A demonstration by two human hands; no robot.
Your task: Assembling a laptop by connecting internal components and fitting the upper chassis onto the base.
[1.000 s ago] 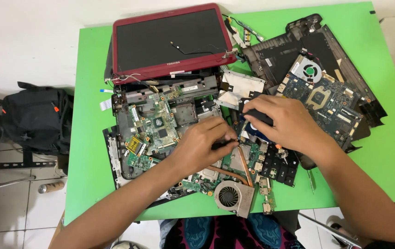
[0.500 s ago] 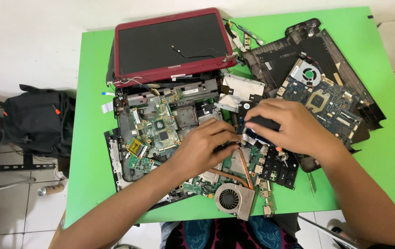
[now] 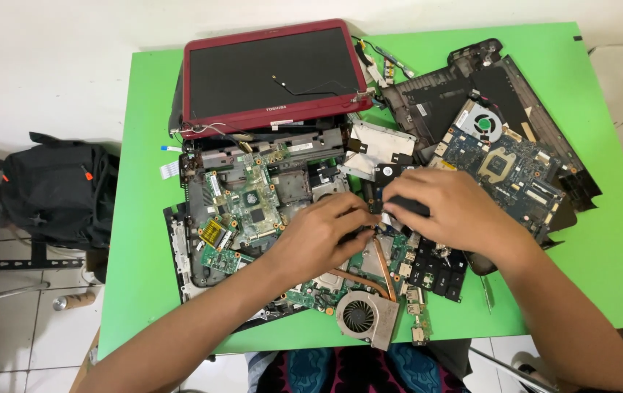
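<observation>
Fingers of both hands [image 3: 399, 222] pinch a small black part [image 3: 407, 206] over ridged green circuit boards [image 3: 250, 207].

Table [image 3: 602, 247]: smooth matt green surface; laptop lid [image 3: 271, 76]: glossy red plastic frame, matt dark screen; circuit boards [image 3: 242, 207]: green laminate, metal parts; cooling fan [image 3: 366, 316]: grey metal housing; backpack [image 3: 57, 193]: black cloth.

Both hands [image 3: 391, 218] meet over a circuit board [image 3: 391, 266] (grip perhaps hidden).
</observation>
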